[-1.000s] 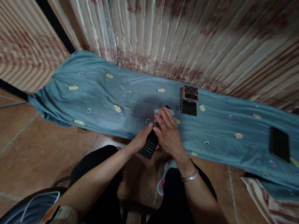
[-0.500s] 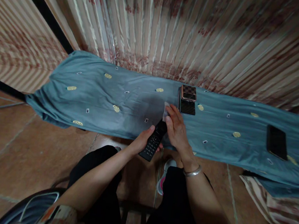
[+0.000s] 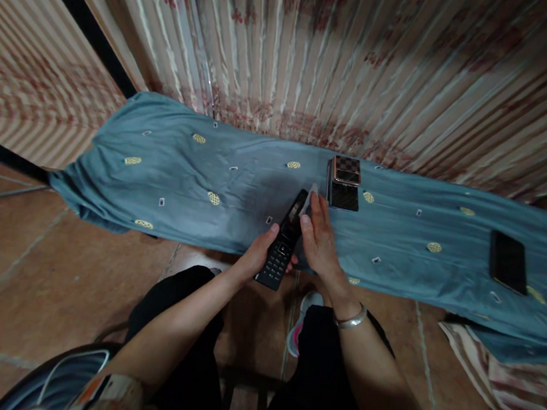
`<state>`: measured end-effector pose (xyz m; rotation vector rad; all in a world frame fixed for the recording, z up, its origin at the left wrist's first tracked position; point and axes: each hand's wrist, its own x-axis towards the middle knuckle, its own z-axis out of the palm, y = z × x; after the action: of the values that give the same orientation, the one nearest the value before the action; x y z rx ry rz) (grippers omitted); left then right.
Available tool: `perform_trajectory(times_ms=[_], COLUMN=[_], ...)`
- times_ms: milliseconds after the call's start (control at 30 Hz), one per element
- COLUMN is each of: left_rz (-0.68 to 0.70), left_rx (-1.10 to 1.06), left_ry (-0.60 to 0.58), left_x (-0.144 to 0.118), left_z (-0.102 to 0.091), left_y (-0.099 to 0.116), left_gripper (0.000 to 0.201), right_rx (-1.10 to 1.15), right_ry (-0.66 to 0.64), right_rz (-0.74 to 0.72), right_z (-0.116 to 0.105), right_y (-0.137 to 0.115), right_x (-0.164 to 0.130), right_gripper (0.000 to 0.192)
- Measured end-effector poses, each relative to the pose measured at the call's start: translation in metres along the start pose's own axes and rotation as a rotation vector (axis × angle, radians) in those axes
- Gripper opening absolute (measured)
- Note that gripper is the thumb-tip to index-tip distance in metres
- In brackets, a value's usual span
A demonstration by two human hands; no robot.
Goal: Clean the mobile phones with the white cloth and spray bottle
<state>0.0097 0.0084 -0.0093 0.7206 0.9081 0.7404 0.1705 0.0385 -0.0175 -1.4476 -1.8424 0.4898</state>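
Note:
A black flip phone [image 3: 278, 254], unfolded with its keypad facing up, is gripped in my left hand [image 3: 260, 252]. The thumb lies along the phone's left edge and fingertips show on its right side. Close against the phone's upper half is my right hand [image 3: 320, 238], its thumb and fingers pressed on a small thin whitish wipe [image 3: 314, 190]. Part of the wipe is hidden by the fingers. Both hands are over the front edge of the teal cloth [image 3: 240, 227].
Beyond my right hand, a checkered case with a rose-gold rim [image 3: 346, 169] rests on a dark flat device [image 3: 345, 197]. A black smartphone [image 3: 508, 261] lies farther right. A pleated curtain [image 3: 293, 53] hangs behind; a black pole [image 3: 77, 11] slants at the left.
My right hand with the wipe has shifted slightly right, off the phone's upper half. The screen part, covered before, now shows. My left hand still holds the phone.

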Motion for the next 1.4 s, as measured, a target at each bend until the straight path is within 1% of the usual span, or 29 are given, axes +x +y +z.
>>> perform_trajectory(times_ms=[133, 267, 400, 533, 667, 767, 933, 1067, 1233, 1400], left_rz=[0.018, 0.008, 0.017, 0.023, 0.11, 0.181, 0.206, 0.208, 0.016, -0.014], left_rx=[-0.015, -0.058, -0.089, -0.113, -0.154, -0.156, -0.126, -0.125, -0.125, -0.084], left_ry=[0.033, 0.082, 0.143, 0.178, 0.198, 0.233, 0.268, 0.256, 0.164, 0.072], left_x=[-0.002, -0.003, 0.0, 0.003, 0.007, 0.009, 0.012, 0.011, 0.005, 0.001], left_z=[0.001, 0.002, 0.001, -0.001, -0.003, -0.006, -0.008, -0.005, 0.0, 0.001], left_y=[0.002, 0.007, 0.01, 0.011, 0.012, 0.013, 0.015, 0.015, 0.013, 0.009], left_gripper=[0.082, 0.078, 0.073, 0.07, 0.069, 0.068, 0.063, 0.059, 0.071, 0.081], right_rx=[-0.026, -0.042, -0.043, -0.021, -0.006, 0.015, 0.018, -0.032, -0.123, -0.167], right_ry=[-0.013, -0.047, -0.101, -0.115, -0.152, -0.181, -0.219, -0.196, -0.083, -0.006], right_rz=[0.003, 0.0, -0.027, -0.014, -0.01, -0.027, -0.036, -0.039, -0.074, -0.127], right_z=[0.009, 0.015, 0.017, 0.016, 0.016, 0.017, 0.016, 0.015, 0.012, 0.005], right_y=[-0.001, -0.004, -0.009, -0.015, -0.021, -0.025, -0.028, -0.024, -0.008, 0.004], right_x=[-0.005, -0.009, -0.012, -0.015, -0.018, -0.02, -0.024, -0.021, -0.009, 0.005], right_gripper=[0.066, 0.069, 0.07, 0.069, 0.07, 0.068, 0.067, 0.068, 0.069, 0.069])
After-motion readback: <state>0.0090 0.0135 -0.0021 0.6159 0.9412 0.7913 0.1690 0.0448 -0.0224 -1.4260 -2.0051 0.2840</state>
